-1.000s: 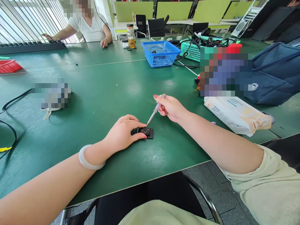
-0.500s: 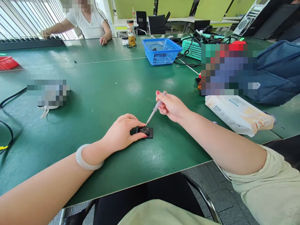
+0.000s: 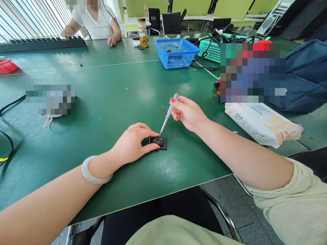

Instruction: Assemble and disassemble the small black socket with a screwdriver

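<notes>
Black block (image 3: 158, 141), lying on the green table (image 3: 114, 92) well to the near side of the blue basket (image 3: 176, 64), keeps its place between the thumb and fingers of the left hand (image 3: 131, 143). On that same side of the basket, the right hand (image 3: 188, 113), fingers wrapped around a clear screwdriver (image 3: 168, 115), has tipped it more upright with its tip at the block's far edge, so work seems to continue there at a steeper angle. The block looks flat and rectangular, its raised middle flecked with tiny light marks, too small to identify.
</notes>
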`<action>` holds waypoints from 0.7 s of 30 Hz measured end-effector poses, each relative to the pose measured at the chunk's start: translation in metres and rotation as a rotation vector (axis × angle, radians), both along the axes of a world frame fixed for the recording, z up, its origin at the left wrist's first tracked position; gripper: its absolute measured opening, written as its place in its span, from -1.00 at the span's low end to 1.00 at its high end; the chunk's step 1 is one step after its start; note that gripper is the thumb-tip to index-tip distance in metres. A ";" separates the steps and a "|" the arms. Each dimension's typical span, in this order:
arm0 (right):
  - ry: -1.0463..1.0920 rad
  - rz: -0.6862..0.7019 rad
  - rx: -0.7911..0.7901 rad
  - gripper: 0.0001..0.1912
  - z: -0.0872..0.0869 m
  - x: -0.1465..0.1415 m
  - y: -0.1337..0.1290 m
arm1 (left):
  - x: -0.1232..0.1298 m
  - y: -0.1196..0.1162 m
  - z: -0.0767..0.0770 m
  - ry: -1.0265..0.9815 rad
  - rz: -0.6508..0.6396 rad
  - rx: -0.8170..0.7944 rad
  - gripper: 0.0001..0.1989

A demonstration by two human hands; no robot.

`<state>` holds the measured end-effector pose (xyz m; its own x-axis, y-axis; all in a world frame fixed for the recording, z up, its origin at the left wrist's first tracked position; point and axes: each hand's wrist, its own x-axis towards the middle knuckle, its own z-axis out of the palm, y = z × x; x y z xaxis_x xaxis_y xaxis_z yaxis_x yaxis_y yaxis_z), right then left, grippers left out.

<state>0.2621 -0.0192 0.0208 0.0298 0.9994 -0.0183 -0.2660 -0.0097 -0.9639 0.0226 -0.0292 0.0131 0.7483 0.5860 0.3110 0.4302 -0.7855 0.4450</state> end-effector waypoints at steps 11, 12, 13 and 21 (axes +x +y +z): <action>0.018 -0.043 -0.024 -0.88 0.000 -0.002 0.000 | -0.001 0.001 -0.001 -0.006 -0.017 0.005 -0.64; 0.019 -0.047 -0.034 -0.89 -0.001 -0.002 0.000 | -0.001 0.001 -0.001 -0.005 -0.015 0.004 -0.64; 0.018 -0.048 -0.039 -0.89 -0.001 -0.002 0.000 | 0.000 0.001 -0.001 -0.002 -0.014 0.002 -0.64; -0.003 -0.034 -0.032 -0.86 -0.002 -0.001 0.001 | 0.000 0.001 0.000 0.001 -0.006 -0.008 -0.62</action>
<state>0.2615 -0.0184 0.0187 0.0641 0.9967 -0.0500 -0.2640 -0.0314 -0.9640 0.0222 -0.0282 0.0133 0.7522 0.5838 0.3057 0.4256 -0.7845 0.4510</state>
